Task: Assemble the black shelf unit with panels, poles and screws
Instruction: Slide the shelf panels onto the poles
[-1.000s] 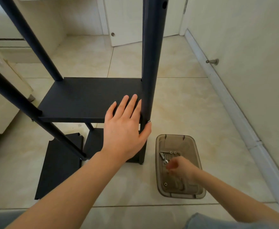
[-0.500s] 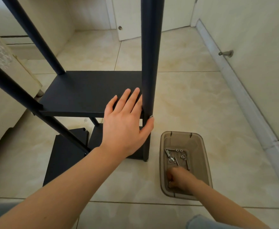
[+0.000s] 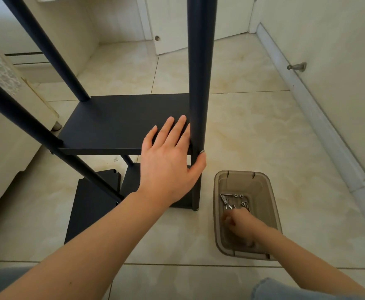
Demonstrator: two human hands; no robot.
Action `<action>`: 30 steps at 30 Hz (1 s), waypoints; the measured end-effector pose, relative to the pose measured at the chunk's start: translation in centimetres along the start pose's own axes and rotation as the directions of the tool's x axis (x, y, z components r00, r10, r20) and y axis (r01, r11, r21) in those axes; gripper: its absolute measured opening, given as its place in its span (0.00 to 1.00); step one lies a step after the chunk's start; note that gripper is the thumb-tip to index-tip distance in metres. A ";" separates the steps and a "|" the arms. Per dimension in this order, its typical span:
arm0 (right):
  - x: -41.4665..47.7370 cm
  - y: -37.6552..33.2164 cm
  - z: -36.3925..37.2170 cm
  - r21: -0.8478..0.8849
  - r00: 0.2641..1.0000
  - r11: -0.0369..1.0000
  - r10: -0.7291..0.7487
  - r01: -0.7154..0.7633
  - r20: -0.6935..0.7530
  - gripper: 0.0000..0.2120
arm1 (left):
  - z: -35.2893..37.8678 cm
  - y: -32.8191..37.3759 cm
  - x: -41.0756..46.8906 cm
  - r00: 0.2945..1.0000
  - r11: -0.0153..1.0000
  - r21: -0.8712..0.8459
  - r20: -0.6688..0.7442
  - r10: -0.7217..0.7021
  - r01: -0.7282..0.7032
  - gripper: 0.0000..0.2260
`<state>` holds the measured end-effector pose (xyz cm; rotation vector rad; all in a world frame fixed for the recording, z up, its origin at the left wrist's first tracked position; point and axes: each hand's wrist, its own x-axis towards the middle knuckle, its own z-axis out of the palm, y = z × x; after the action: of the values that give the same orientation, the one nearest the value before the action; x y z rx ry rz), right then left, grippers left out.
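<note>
— So, where's the shelf unit [image 3: 103,135]?
— Centre of the frame, standing on the tiled floor. My left hand [image 3: 168,161] lies flat on its upper panel [image 3: 129,113], fingers straight, thumb touching the front pole [image 3: 198,83] just below a screw head [image 3: 202,151].
— And the right hand [image 3: 240,224]?
— Lower right, down inside the brown box [image 3: 271,202], just below the loose screws [image 3: 234,200]. It's blurred; I cannot tell whether it grasps anything.
— Spare parts?
— One loose panel [image 3: 90,211] lies flat at lower left.
</note>
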<state>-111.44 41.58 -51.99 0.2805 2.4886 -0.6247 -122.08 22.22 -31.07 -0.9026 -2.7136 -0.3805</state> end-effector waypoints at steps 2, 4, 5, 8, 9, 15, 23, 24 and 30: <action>-0.4 -0.2 -0.7 0.012 1.000 1.000 0.015 -0.015 -0.009 0.12 | -0.3 0.0 0.1 1.000 0.999 -0.032 0.017 -0.005 0.006 0.27; -1.1 -0.4 -1.6 0.056 0.999 0.998 0.032 -0.030 -0.039 0.11 | -0.8 0.0 0.4 0.998 0.997 -0.073 0.053 -0.015 0.019 0.27; -1.4 -0.5 -2.1 0.082 0.998 0.996 0.038 -0.034 -0.056 0.11 | -1.1 -0.1 0.6 0.997 0.995 -0.094 0.074 -0.018 0.025 0.27; -2.8 -0.8 -3.7 0.198 0.990 0.979 0.071 -0.045 -0.124 0.05 | -1.8 -0.3 1.3 0.991 0.986 -0.163 0.130 -0.023 0.044 0.23; -3.3 -1.0 -4.3 0.252 0.985 0.967 0.082 -0.041 -0.154 0.04 | -2.1 -0.4 1.5 0.988 0.983 -0.178 0.151 -0.028 0.055 0.23; -5.7 -4.0 -7.5 0.636 0.966 0.765 0.079 0.100 -0.247 0.04 | -2.9 -0.4 2.7 0.963 0.980 -0.185 0.269 -0.016 0.068 0.24; -5.3 -10.4 -11.3 0.867 0.937 0.448 0.154 0.217 -0.314 0.07 | -3.3 -0.8 4.4 0.913 0.949 -0.284 0.408 -0.007 0.134 0.19; -4.9 -11.2 -11.6 0.876 0.927 0.428 0.184 0.224 -0.327 0.07 | -3.3 -0.8 4.6 0.905 0.952 -0.274 0.426 -0.005 0.135 0.22; -3.0 -14.8 -11.8 0.923 0.917 0.310 0.249 0.229 -0.311 0.08 | -3.8 -0.9 5.8 0.878 0.961 -0.212 0.476 -0.058 0.179 0.34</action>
<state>-119.20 34.30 -36.08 0.9536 2.0676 -2.2559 -126.52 23.43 -25.81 -1.0007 -3.2310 -0.6131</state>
